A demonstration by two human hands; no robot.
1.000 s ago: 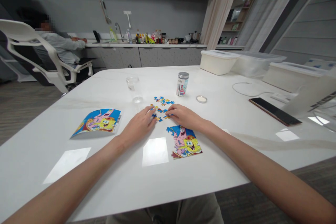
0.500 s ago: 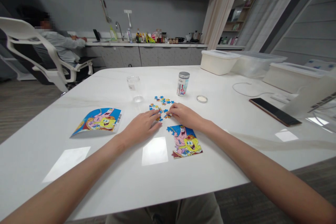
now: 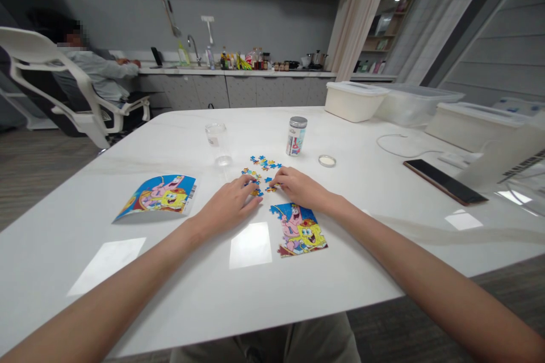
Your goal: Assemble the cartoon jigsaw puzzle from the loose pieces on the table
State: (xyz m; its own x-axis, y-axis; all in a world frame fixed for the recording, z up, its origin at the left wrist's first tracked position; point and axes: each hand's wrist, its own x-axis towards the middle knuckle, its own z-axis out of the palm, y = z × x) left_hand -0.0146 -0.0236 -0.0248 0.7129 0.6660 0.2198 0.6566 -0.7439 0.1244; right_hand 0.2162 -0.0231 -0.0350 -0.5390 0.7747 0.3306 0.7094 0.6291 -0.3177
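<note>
Several loose puzzle pieces [image 3: 264,163] lie in a pile at the middle of the white table [image 3: 179,289]. My left hand [image 3: 230,202] rests at the pile's left side, fingers apart, its fingertips touching pieces. From the right, my right hand [image 3: 298,186] reaches the pile with its fingers pinched at pieces; what they hold is too small to name. Just below it lies a partly joined puzzle [image 3: 301,229] with a pink and a yellow cartoon figure and an uneven left edge. A curved picture sheet [image 3: 159,197] with the same figures lies to the left.
Behind the pieces are a clear open jar [image 3: 218,144], a silver-lidded jar [image 3: 296,136] and a round lid [image 3: 327,161]. A phone [image 3: 443,180], cable and laptop are at right, storage boxes [image 3: 355,102] at back right. A person [image 3: 100,74] sits at far left.
The fingers of my left hand have shifted slightly at the pile's left edge. My right hand is almost unmoved.
</note>
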